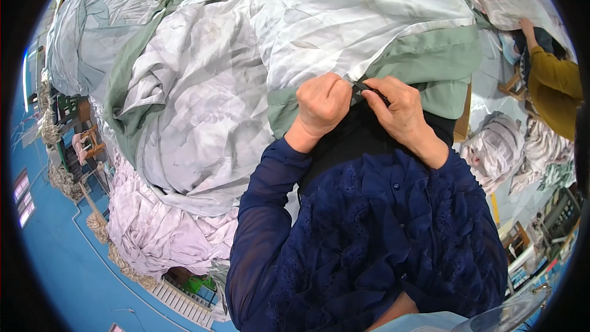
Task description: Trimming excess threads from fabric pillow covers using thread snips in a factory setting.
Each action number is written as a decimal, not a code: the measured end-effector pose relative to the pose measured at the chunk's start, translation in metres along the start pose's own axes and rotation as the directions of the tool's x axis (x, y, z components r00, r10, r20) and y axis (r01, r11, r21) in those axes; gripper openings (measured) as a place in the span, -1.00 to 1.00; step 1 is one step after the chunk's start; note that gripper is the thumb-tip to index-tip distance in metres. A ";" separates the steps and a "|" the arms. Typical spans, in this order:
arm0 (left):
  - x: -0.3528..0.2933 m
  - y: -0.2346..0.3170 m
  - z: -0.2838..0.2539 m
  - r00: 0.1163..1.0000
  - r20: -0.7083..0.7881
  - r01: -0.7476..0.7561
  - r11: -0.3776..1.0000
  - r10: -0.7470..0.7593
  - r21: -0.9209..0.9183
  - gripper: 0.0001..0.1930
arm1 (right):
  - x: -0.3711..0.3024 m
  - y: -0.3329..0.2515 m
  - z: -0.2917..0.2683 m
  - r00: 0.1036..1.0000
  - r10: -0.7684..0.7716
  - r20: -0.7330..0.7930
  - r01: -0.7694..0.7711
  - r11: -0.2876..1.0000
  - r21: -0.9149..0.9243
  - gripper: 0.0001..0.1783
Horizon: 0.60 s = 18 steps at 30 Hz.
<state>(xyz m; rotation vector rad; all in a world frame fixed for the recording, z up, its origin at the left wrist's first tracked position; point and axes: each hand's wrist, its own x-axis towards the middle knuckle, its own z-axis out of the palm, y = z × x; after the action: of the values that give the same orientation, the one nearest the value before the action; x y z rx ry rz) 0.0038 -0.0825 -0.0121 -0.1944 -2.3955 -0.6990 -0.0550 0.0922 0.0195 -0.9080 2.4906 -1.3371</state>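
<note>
A large white cloth [362, 21] with a pale green border [430, 55] lies in folds in front of me, its near edge coming down to my hands. My left hand [322, 103] is closed in a fist at that edge and pinches the cloth. Close beside it, my right hand [399, 107] grips a small black tool [362, 86] with a light tip, pointed at the left hand's fingers. The fingers cover most of this tool, so its exact kind is unclear. Black cloth [350, 135] covers my lap below.
Greyish-white sheets [209, 98] with green edging heap up on the left, above a pinkish pile [166, 233]. A person in a mustard sleeve [553, 80] handles pale cloth at the far right. Bundled fabric [495, 147] and wooden stools stand around on the floor.
</note>
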 end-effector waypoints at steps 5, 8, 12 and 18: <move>-0.002 -0.001 0.000 1.000 0.001 0.004 1.000 -0.004 -0.001 -0.78 | 0.000 0.002 0.000 1.000 -0.011 -0.011 0.011 1.000 0.005 -0.80; 0.000 0.000 0.002 1.000 -0.020 -0.006 1.000 0.006 0.004 -0.78 | 0.000 0.002 0.000 1.000 -0.001 -0.015 0.002 1.000 0.025 -0.80; 0.001 0.000 0.003 0.999 -0.052 -0.016 1.000 0.016 0.012 -0.75 | -0.001 0.002 0.000 0.999 0.046 -0.007 -0.046 0.998 0.032 -0.81; 0.001 0.000 0.004 0.999 -0.042 -0.013 1.000 0.013 0.010 -0.75 | -0.001 0.000 -0.001 0.999 0.040 0.012 -0.040 0.999 0.017 -0.79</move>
<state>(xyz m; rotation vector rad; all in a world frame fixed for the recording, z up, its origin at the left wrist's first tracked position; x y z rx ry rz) 0.0011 -0.0806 -0.0144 -0.1894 -2.3550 -0.6789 -0.0549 0.0931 0.0195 -0.8550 2.4716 -1.3349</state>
